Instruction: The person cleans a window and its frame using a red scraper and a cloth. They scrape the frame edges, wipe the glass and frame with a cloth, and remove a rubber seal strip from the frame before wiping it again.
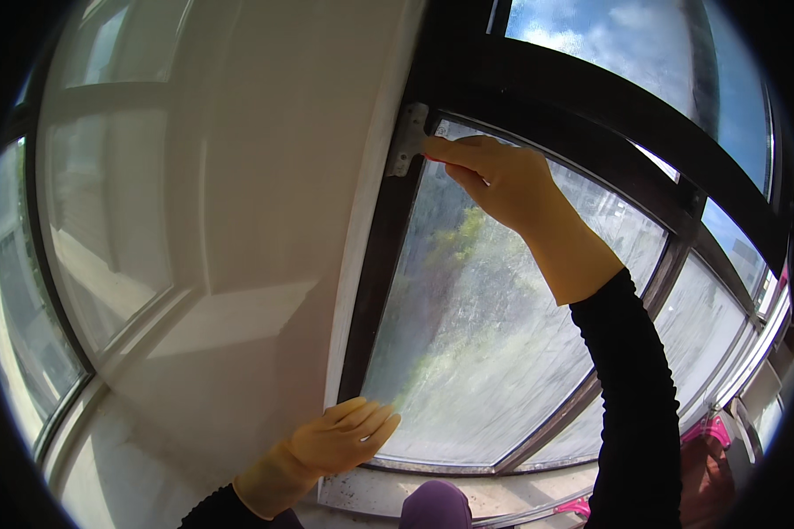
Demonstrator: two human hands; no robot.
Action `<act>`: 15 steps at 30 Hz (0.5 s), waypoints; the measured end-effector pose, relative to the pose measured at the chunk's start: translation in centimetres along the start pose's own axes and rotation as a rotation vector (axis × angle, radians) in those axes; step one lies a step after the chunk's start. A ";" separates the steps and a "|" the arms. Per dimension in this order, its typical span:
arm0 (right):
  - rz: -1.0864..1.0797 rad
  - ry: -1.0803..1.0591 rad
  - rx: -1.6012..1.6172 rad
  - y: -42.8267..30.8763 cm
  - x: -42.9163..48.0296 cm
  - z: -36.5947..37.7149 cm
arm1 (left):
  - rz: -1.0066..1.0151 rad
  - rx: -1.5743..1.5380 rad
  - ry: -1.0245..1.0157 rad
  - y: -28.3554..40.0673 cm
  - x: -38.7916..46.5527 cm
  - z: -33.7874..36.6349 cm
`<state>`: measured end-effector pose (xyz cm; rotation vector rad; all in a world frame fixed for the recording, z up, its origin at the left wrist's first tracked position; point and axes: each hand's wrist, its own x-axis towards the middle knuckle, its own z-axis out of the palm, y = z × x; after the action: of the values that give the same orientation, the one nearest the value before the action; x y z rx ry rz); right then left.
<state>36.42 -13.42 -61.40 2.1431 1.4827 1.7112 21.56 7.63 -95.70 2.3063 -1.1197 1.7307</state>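
Note:
My right hand (496, 175), in a yellow rubber glove, pinches a hand tool by a red part mostly covered by my fingers. A flat grey head (410, 140) with small holes, perhaps a scraper's, lies against the dark window frame (387, 258) near the upper left corner of the glass. Behind that hand, the window pane (489, 317) looks streaky and hazy. Lower down, my gloved left hand (344, 433) is at the frame's bottom left, fingers extended over the edge of the glass and nothing in its grasp.
A glossy pale wall panel (264, 198) borders the frame on the left. Below the pane runs a pale sill (384, 489) with dark specks, with my purple-clad knee (437, 506) before it. Pink brackets (708, 433) and a reddish-brown object (706, 483) are at the lower right.

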 end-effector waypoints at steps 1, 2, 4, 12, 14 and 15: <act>-0.033 0.024 0.025 0.0 0.4 -0.1 | 0.004 0.004 -0.011 -0.1 0.0 -0.1; -0.029 -0.009 0.017 0.2 0.8 -0.4 | 0.005 0.004 -0.007 -0.1 0.0 -0.1; 0.066 -0.004 -0.007 0.3 1.4 -1.0 | 0.006 0.000 -0.004 -0.2 -0.1 -0.2; 0.182 -0.144 -0.009 1.0 3.8 -2.2 | 0.019 -0.035 0.016 -0.3 -0.3 -0.3; 0.139 -0.142 0.000 1.1 4.0 -2.2 | 0.026 -0.028 0.015 -0.3 -0.4 -0.3; 0.085 -0.111 0.042 1.0 4.1 -2.1 | 0.019 -0.029 0.005 -0.3 -0.5 -0.3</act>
<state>35.22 -12.36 -56.97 2.3122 1.4318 1.5701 21.42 8.20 -95.87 2.2807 -1.1616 1.7137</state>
